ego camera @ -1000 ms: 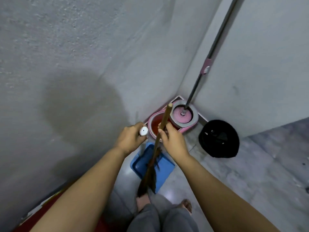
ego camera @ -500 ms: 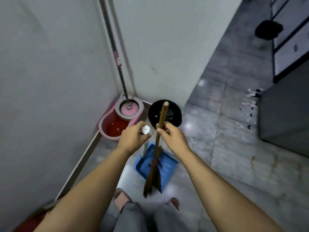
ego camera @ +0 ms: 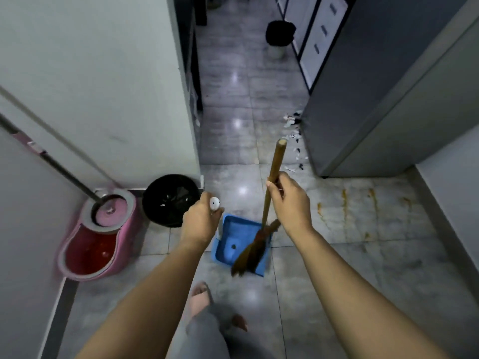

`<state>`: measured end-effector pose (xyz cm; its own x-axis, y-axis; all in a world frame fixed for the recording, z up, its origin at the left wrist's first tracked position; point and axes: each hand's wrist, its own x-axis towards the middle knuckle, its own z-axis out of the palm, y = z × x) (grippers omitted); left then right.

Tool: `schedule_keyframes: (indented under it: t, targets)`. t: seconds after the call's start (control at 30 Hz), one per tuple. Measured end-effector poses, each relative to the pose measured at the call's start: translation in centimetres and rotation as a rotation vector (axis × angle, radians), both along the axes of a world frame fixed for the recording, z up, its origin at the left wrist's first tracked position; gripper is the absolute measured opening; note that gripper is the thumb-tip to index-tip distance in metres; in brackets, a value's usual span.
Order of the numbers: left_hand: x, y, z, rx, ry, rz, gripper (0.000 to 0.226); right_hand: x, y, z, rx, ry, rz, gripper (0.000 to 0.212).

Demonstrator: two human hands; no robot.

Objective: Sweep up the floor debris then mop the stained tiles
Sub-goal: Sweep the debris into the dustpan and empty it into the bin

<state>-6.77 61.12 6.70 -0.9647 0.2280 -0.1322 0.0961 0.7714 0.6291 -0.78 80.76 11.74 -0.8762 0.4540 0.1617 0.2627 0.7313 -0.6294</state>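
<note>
A narrow passage of grey marbled floor tiles (ego camera: 241, 141) runs between a pale wall (ego camera: 103, 73) on the left and a dark grey cabinet (ego camera: 363, 86) on the right.

The head view is the only 1, and it looks down on both bare forearms. The right hand (ego camera: 290, 200) is curled round the wooden stick of the broom (ego camera: 265, 213), which stands nearly upright with its brown bristles hanging into the blue dustpan (ego camera: 234, 234). The left hand (ego camera: 201, 221) is closed round the dustpan's upright handle – its white cap (ego camera: 214, 202) pokes out above the fist.

Debris (ego camera: 294, 136) – small white and dark scraps – lies along the foot of the cabinet, well ahead of the dustpan. Orange-brown stains (ego camera: 344, 203) streak the tiles to the right of the right hand.

In the left corner stands a pink mop bucket (ego camera: 132, 224) with the mop (ego camera: 67, 175) leaning in its spinner. A black bin (ego camera: 169, 199) sits just beside it, and another black bin (ego camera: 280, 32) stands far down the passage.
</note>
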Motion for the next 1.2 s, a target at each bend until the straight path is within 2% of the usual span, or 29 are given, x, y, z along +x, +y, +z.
schedule_keyframes:
  t: [0.23, 0.47, 0.53, 0.67, 0.77, 0.83, 0.9, 1.03, 1.2]
  targets:
    - [-6.2, 6.5, -0.7, -0.004, -0.013, 0.007, 0.028, -3.6, 7.9, 0.4, 0.083, 0.065, -0.267, 0.022]
    - [-15.5, 11.2, -1.4, 0.016, -0.053, -0.003, 0.029, -10.6, 13.2, -0.7, 0.147, -0.069, -0.475, 0.023]
    - [-18.1, 12.4, -1.7, 0.021, -0.064, -0.017, 0.029, -12.3, 14.1, -1.0, -0.047, -0.028, -0.553, 0.017]
    - [-22.1, 14.8, -1.9, 0.016, -0.071, -0.016, 0.028, -15.7, 15.9, -0.4, -0.789, 0.173, -0.645, 0.011]
    - [-24.5, 16.7, -2.0, 0.019, -0.079, 0.006, 0.027, -17.8, 18.0, -0.1, -1.250, 0.287, -0.705, 0.022]
    - [-26.3, 18.2, -2.2, 0.010, -0.081, 0.014, 0.027, -19.3, 19.7, -0.2, -1.471, 0.342, -0.758, 0.031]
    - [-27.6, 19.1, -2.2, 0.001, -0.081, 0.021, 0.026, -20.3, 21.0, -0.4, -1.568, 0.319, -0.833, 0.040]
    - [-30.2, 21.7, -2.5, -0.004, -0.071, 0.053, 0.026, -23.2, 23.8, -0.8, -1.708, 0.202, -0.889, 0.022]
    - [-34.2, 27.6, -2.5, -0.005, -0.063, 0.147, 0.029, -27.6, 28.8, -0.1, -1.860, 0.176, -0.822, 0.017]
